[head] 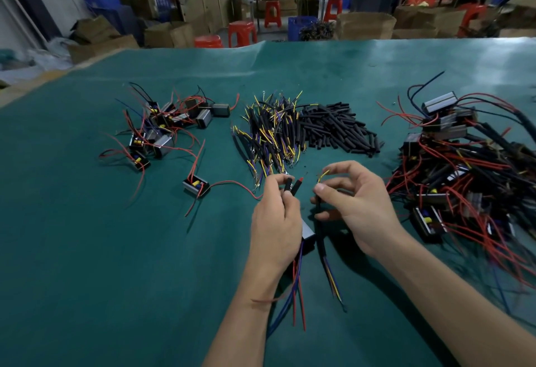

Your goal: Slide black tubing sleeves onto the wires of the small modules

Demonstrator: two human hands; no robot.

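The left hand (275, 215) holds a small black module (308, 234) under its palm, and its fingers (274, 182) pinch a short black tubing sleeve (288, 185) together with a red-tipped wire (298, 182) that pokes up beside it. Red and blue wires (295, 285) trail from the module down past the wrist toward the near edge of the counter (116, 250). The right hand (353, 201) is just beside the left; its thumb and fingers (322, 188) grasp a sleeved wire bundle (319, 207) whose yellow-green tip (324, 175) sticks up and whose blue, yellow and red strands (333, 282) hang below.

Beyond the hands, in the middle of the green counter, lies a heap of sleeved yellow and purple wire bundles (269, 131), touching a pile of loose black tubing sleeves (336, 128) on its right. At the left sits a cluster of modules with red wires (165, 128), with a single module (196, 186) apart and nearer the hands. A large tangled pile of modules and wires (464, 169) fills the right side
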